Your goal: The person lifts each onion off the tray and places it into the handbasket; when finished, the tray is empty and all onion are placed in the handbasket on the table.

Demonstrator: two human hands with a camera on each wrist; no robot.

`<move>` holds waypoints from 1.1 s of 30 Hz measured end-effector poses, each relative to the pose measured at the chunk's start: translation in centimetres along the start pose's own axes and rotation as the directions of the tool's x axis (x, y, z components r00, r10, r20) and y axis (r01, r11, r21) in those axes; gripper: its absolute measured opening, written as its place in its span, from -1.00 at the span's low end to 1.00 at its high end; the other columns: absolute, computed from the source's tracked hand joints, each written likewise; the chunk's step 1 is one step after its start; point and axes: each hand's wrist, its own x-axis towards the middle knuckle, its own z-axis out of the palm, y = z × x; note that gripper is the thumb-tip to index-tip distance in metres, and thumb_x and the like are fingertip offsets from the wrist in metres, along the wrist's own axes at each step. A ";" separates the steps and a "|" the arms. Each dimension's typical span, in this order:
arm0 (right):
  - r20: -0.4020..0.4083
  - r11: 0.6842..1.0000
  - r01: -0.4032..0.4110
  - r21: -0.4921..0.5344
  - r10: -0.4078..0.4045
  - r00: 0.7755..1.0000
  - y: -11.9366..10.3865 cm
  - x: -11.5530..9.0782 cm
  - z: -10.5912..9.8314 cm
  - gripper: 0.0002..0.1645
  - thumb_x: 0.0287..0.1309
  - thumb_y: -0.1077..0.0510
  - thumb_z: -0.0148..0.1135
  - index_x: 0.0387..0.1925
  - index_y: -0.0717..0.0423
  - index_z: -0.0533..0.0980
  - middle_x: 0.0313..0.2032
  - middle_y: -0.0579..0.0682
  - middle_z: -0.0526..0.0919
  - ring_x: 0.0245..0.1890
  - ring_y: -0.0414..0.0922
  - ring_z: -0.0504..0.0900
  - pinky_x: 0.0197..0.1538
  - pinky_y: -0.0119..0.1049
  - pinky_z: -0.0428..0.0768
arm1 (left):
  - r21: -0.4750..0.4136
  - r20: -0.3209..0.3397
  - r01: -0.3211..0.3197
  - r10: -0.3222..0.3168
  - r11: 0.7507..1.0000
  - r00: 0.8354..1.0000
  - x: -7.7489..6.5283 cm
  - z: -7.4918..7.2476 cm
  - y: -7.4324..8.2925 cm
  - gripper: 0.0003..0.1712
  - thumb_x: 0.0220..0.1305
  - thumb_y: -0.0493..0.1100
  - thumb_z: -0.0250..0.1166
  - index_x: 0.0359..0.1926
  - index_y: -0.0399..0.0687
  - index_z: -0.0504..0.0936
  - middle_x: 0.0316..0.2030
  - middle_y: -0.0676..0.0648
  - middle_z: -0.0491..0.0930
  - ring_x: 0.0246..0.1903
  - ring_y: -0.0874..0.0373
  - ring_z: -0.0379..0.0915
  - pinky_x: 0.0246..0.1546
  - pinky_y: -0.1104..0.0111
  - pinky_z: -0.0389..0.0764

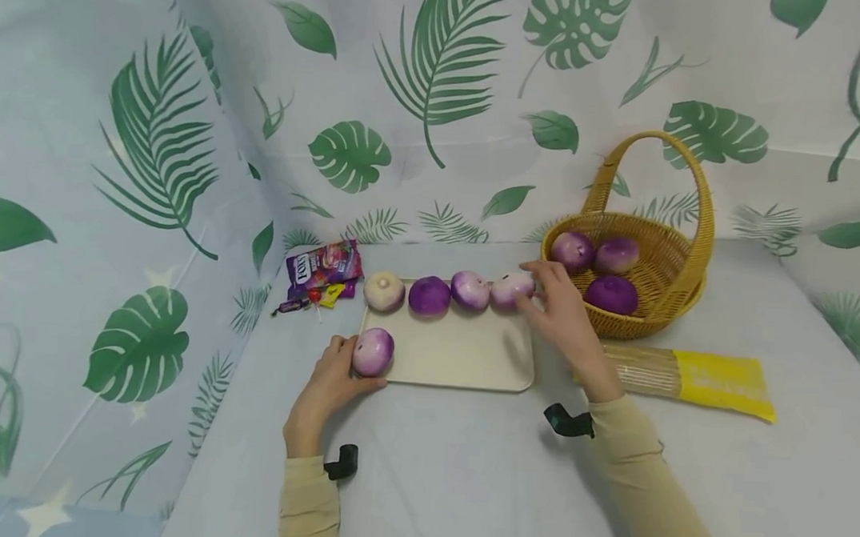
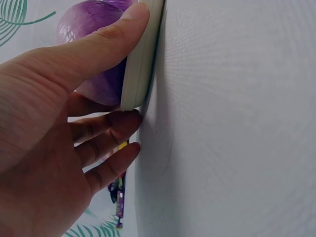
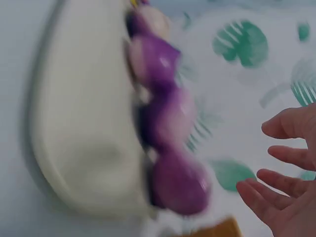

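There are eight vegetables (image 1: 429, 296), one tray (image 1: 462, 354), one basket (image 1: 658, 270).

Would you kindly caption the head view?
Left hand and right hand flank a tray of five round vegetables beside a wicker basket.

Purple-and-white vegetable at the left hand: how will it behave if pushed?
The purple-and-white vegetable would probably roll, given its rounded shape, though the low rim of the tray might check it. Its glossy highlights suggest a smooth, perhaps slippery skin. It looks firm rather than floppy: no dents or sagging show.
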 end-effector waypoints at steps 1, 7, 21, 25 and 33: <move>0.024 1.000 0.023 0.003 -0.023 0.999 -0.3 0.0 0.6 -0.51 0.11 0.21 0.28 0.10 0.20 0.42 0.04 0.15 0.42 0.00 0.11 0.47 -0.02 0.02 0.54 | 0.001 -0.007 -0.009 0.009 1.000 1.000 0.2 0.1 0.1 0.07 -0.13 0.19 0.50 0.34 -0.17 0.25 -0.01 -0.12 0.30 -0.03 -0.02 0.27 0.07 0.06 0.37; 0.200 0.993 0.096 0.073 -0.109 0.974 -2.1 -1.1 3.9 -0.44 0.16 0.16 0.25 0.19 0.18 0.36 0.10 0.13 0.41 0.03 0.02 0.48 -0.06 -0.04 0.56 | -0.010 -0.008 -0.072 0.071 0.997 0.997 1.1 1.1 0.8 0.05 -0.12 0.17 0.50 0.31 -0.23 0.28 -0.05 -0.12 0.32 -0.04 -0.02 0.28 0.07 0.07 0.38; 0.434 0.987 0.088 0.137 -0.139 0.890 -8.0 -2.0 13.8 -0.14 0.08 -0.14 0.33 0.31 0.11 0.22 0.19 0.06 0.29 0.20 -0.07 0.33 0.22 -0.14 0.37 | -0.013 -0.025 -0.057 0.057 0.998 0.998 0.5 0.1 0.3 -0.04 -0.11 0.12 0.51 0.25 -0.23 0.35 -0.06 -0.11 0.33 -0.01 0.00 0.31 0.08 0.09 0.40; 0.478 0.989 0.041 0.140 -0.104 0.872 -8.6 -1.9 15.5 -0.02 0.01 -0.18 0.37 0.34 0.14 0.16 0.19 0.09 0.30 0.15 -0.04 0.37 0.21 -0.16 0.38 | -0.011 -0.029 -0.053 0.053 0.999 0.998 0.2 0.0 0.0 -0.06 -0.10 0.06 0.52 0.24 -0.29 0.35 -0.03 -0.13 0.34 0.02 -0.03 0.31 0.11 0.08 0.38; 0.455 0.984 0.001 0.180 -0.084 0.886 -8.6 -1.7 16.4 -0.14 -0.02 -0.04 0.43 0.24 0.20 0.28 0.10 0.05 0.43 0.04 -0.12 0.48 0.10 -0.26 0.47 | -0.027 -0.037 -0.059 0.058 0.998 0.998 0.1 0.0 0.0 -0.10 -0.09 0.02 0.52 0.23 -0.26 0.37 -0.03 -0.13 0.35 0.01 -0.03 0.31 0.10 0.08 0.37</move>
